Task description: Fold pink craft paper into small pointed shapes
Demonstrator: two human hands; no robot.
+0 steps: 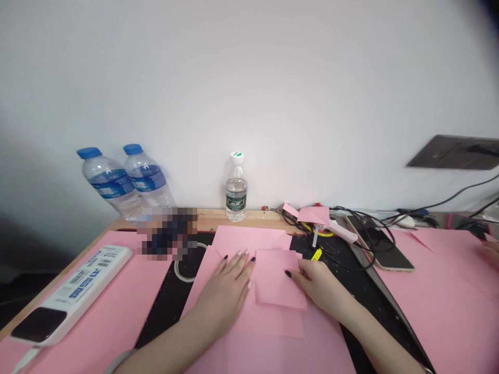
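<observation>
Lower left of the frame, a long white block (91,291) with a dark glossy end lies on a pink sheet (128,291), white cable at its near end. Above it, upper left, two blue-capped bottles (111,182) lean by the wall; a pixelated patch (167,234) sits at their base, contents can't be told. Next, a pale ring (178,270) on the black mat (158,317). Your left hand (230,285), lower centre, is laid flat on pink paper (249,239), fingers a bit apart, gripping nothing. A white-capped bottle (236,195) stands behind, at centre, on the wooden strip of the surface (259,218). The pink square (275,283) lies just right of your left hand, centre of the frame, on top of the other paper. Your right hand (315,283) pinches its right edge, thumb on top, other fingers curled and partly hidden. Right of centre: yellow tag (317,254), pale pink tool (339,229) with a pink scrap (314,214) by it, black cables. Then a phone (384,244), face up, and a dark wall socket (448,152) above. Far right, more pink sheets (440,291), another person's hand (490,252) cut by the frame edge.
</observation>
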